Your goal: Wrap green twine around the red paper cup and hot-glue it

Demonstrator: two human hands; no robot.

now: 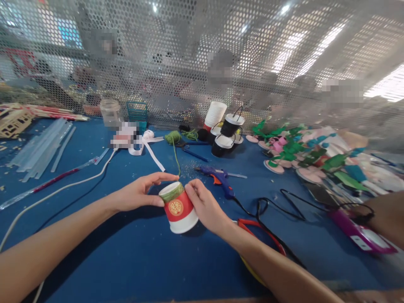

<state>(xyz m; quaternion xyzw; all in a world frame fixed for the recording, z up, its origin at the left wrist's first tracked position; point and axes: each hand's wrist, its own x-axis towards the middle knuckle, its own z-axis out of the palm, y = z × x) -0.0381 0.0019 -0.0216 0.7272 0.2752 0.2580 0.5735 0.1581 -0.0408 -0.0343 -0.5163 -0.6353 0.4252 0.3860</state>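
Note:
A red and white paper cup (179,212) with a gold round emblem is held tilted between my hands, its narrower end up. Green yarn (172,192) is wound in a band around that upper end. One strand runs from the cup to a green yarn ball (173,137) farther back. My right hand (203,204) grips the cup's right side with bent fingers. With the thumb on the cup's left side and the fingers reaching over behind it to the strand, my left hand (142,191) also holds the cup; its fingertips are partly hidden.
A blue glue gun (217,176) lies behind my right hand, its black cord running to a purple power strip (360,231). Orange-handled scissors (261,231) lie partly under my right forearm. Black-wrapped cups (222,145), white ribbon (153,153) and craft flowers (290,151) stand farther back.

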